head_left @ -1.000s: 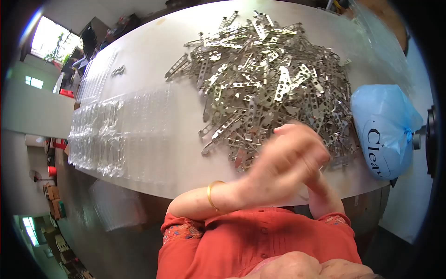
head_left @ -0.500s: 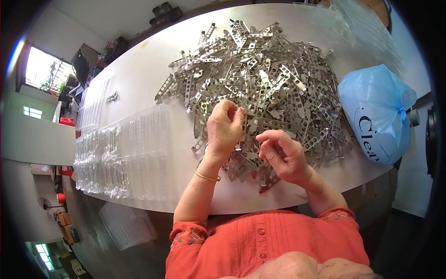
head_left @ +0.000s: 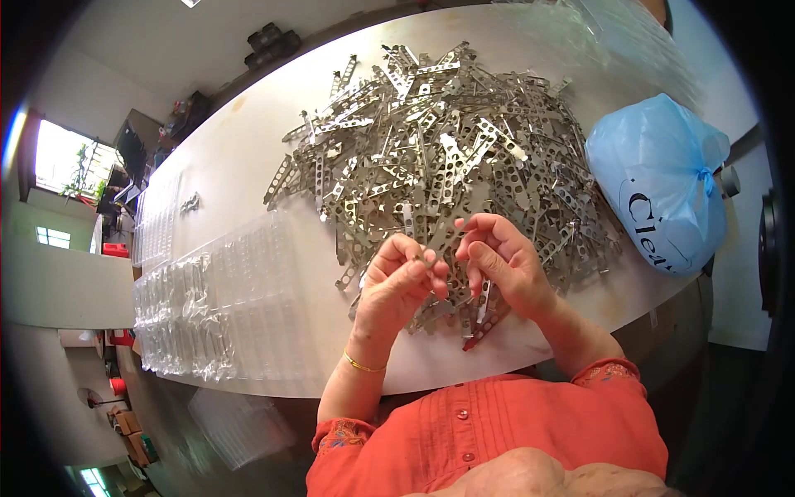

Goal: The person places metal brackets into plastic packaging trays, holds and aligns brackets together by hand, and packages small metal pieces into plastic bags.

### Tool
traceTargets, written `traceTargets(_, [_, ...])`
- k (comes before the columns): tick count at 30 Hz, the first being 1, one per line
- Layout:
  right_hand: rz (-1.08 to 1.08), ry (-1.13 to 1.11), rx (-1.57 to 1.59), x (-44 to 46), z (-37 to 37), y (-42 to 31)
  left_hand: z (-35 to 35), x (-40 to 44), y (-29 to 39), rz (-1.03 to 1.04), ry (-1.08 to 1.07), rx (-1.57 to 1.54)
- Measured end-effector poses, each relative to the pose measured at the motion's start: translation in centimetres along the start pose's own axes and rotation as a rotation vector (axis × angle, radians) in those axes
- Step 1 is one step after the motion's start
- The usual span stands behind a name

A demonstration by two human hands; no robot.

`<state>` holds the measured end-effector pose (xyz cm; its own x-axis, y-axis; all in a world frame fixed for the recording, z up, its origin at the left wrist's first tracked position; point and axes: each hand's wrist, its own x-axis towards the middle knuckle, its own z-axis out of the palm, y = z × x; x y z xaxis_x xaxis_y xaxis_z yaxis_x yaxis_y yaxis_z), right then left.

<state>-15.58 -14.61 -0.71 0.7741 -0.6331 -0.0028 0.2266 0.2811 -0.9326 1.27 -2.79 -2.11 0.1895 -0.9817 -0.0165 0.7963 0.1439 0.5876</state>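
A large heap of flat metal strips with round holes [head_left: 431, 141] covers the middle of the table. Over its near edge, my left hand [head_left: 396, 277] pinches a small flat metal strip [head_left: 447, 237] between thumb and fingers. The strip slants up toward my right hand [head_left: 507, 258], which has bent fingers set apart, the index fingertip close to the strip's upper end. Whether that fingertip touches it I cannot tell. Below my right hand lies a reddish metal piece [head_left: 487, 330] at the heap's near edge.
Left on the table [head_left: 248, 124] are clear plastic trays [head_left: 257, 282], some holding wrapped rows, and a small cluster of metal parts [head_left: 190, 202]. A tied blue bag [head_left: 658, 182] stands at the right. Clear plastic sheets [head_left: 613, 41] lie at the far right.
My left hand has drawn back toward me from the heap, and a metal strip now shows in its fingers. My right hand has risen slightly, its index fingertip near the strip.
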Motion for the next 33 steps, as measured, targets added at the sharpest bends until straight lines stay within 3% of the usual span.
traceTargets(7, [0.072, -0.073, 0.24, 0.2, -0.5, -0.6, -0.3, -0.4, -1.2, -0.195, -0.119, -0.067])
traceTargets(12, [0.064, -0.2, 0.381, 0.4, -1.7, 1.0, -0.4, -0.3, -1.3, -0.197, -0.21, -0.06])
traceTargets(15, [-0.056, -0.122, 0.309, 0.5, -1.4, 1.3, 0.1, -0.5, -1.5, -0.165, -0.153, 0.141])
traceTargets(17, [0.021, 0.038, 0.158, 0.4, -1.3, 0.9, 0.6, -0.6, -1.5, -0.191, -0.078, 0.284])
traceTargets(21, [0.105, 0.045, 0.136, 0.5, -1.3, 0.2, 1.8, -0.6, -2.0, -0.093, 0.071, 0.548])
traceTargets(25, [0.205, -0.037, 0.072, 0.6, -1.1, -0.1, 0.2, -0.8, -1.8, -0.232, 0.036, 0.511])
traceTargets(27, [0.237, -0.068, 0.087, 0.6, -1.0, 0.0, 0.0, -0.7, -1.6, -0.32, -0.027, 0.331])
traceTargets(33, [0.272, -0.107, 0.194, 0.7, -1.3, 0.2, 0.5, -0.6, -1.3, -0.355, 0.02, 0.127])
